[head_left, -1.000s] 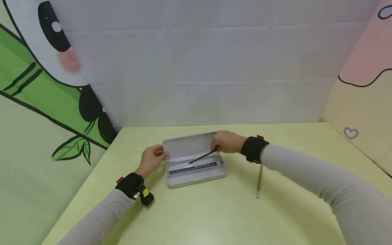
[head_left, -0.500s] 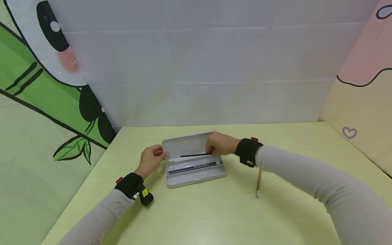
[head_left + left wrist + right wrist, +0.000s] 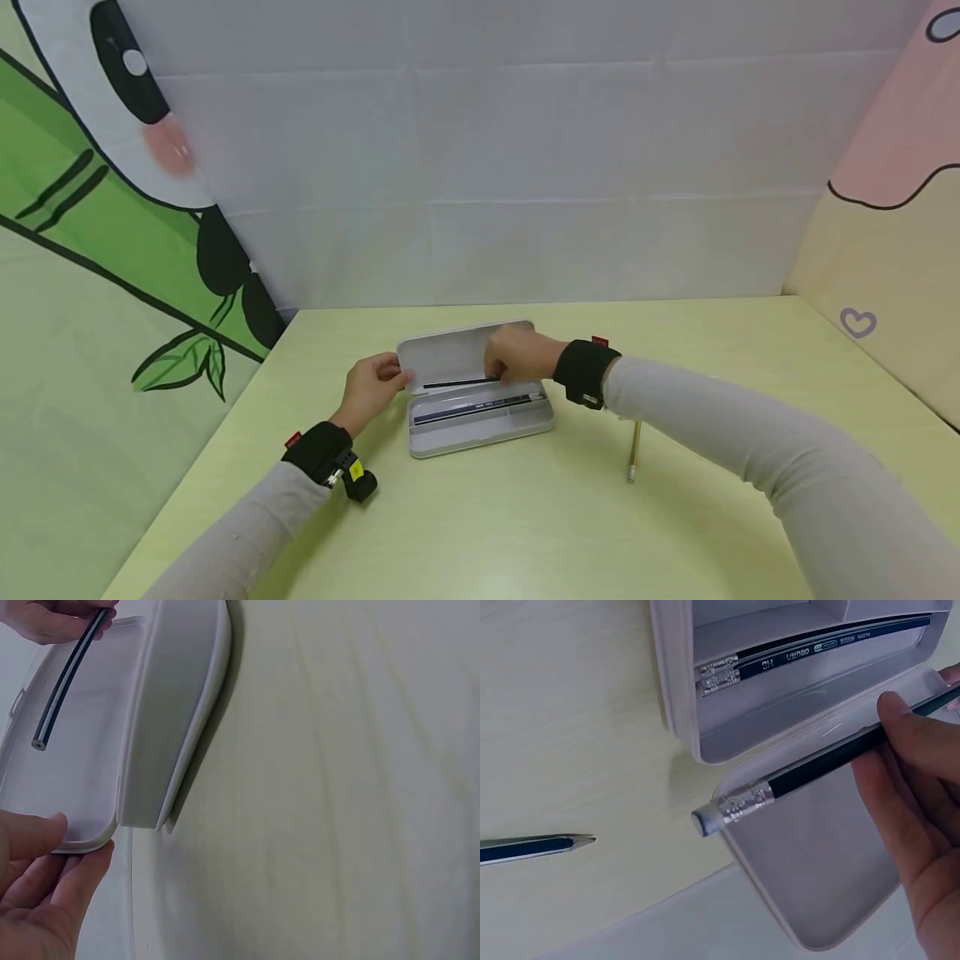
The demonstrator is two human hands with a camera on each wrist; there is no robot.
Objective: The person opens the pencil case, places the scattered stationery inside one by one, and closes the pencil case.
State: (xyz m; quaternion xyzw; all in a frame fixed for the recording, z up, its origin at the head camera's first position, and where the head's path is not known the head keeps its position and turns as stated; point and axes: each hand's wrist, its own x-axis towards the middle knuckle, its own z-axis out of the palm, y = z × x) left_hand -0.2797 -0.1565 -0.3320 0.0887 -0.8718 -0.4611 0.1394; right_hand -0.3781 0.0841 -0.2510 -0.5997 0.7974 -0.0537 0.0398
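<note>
An opened pale grey pencil case (image 3: 450, 443) stands on the table with its lid (image 3: 442, 358) tilted back. At the lid's left end my left hand (image 3: 369, 390) pinches the edge, thumb inside and fingers behind, as the left wrist view shows. Over the lid, my right hand (image 3: 519, 353) pinches a dark pencil (image 3: 825, 761) between thumb and fingers. Its white eraser (image 3: 707, 819) points right in the head view, and a flat, unsharpened end shows in the left wrist view. Two dark pencils (image 3: 817, 651) lie side by side in the case's base.
A yellowish pencil (image 3: 633, 454) with an eraser lies on the table right of the case, partly behind the right sleeve. The right wrist view shows a sharpened dark pencil (image 3: 532, 849) on the table; whether they are the same, I cannot tell. A white wall (image 3: 540, 183) rises behind.
The right hand has moved left across the lid with its pencil, which has swung from slanting to nearly level. The left hand keeps its hold on the lid's edge.
</note>
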